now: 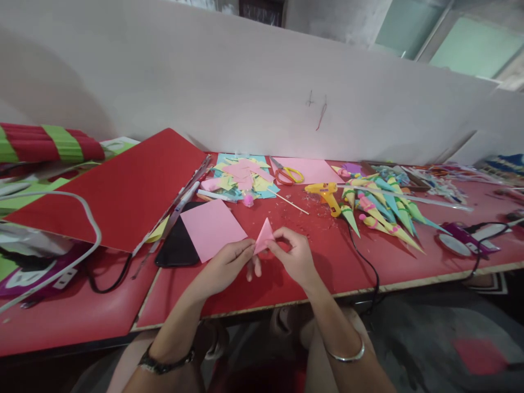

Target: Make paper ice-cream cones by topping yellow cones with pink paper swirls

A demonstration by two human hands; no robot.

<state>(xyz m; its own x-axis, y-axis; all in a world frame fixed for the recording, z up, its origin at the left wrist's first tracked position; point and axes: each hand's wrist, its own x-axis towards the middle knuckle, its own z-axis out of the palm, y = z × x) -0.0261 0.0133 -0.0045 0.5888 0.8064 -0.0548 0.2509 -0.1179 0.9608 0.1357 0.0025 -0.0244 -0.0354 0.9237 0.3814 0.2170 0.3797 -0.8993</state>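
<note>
A small pink paper cone (264, 234) points upward between my hands, above the front part of the red table. My left hand (231, 265) pinches its lower left edge between thumb and fingers. On the other side, my right hand (295, 255) grips the cone's right edge with thumb and forefinger. Close to my left hand, a pink paper sheet (213, 228) lies partly over a black phone-like slab (176, 251). Beyond the hands sit a pink pompom (248, 200) and a thin wooden stick (291, 202).
A yellow glue gun (325, 195) lies right of centre, its black cord hanging over the table edge. Behind it are scissors (289, 173) and paper scraps (245, 174). Several finished-looking paper cones (380, 204) are piled right. A large red sheet (118, 191) and purple power strip (45, 273) occupy the left.
</note>
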